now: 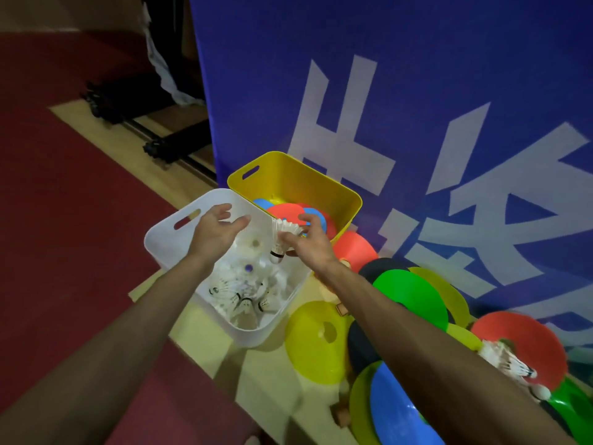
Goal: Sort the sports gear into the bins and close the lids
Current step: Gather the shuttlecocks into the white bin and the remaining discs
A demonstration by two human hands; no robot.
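Flooring (64,220) in dark red takes up the left of what we see. Next to it stands the white bin (165,248), lidless, with a heap of white shuttlecocks (244,300) in its near end. Our left hand (215,232) hovers over this bin, fingers loosely spread and holding nothing. Just right of it, our right hand (308,242) pinches a single shuttlecock (284,231) by its feathers, cork down, above the bin's right edge. Behind, touching the white bin, the yellow bin (288,175) holds flat disc cones (285,210) in orange and blue. Farther right, loose cones (410,293) in yellow, green, black and blue overlap on the floor. On the orange cone (532,335) at the far right lie more shuttlecocks (510,361). A blue banner (417,59) stands behind.
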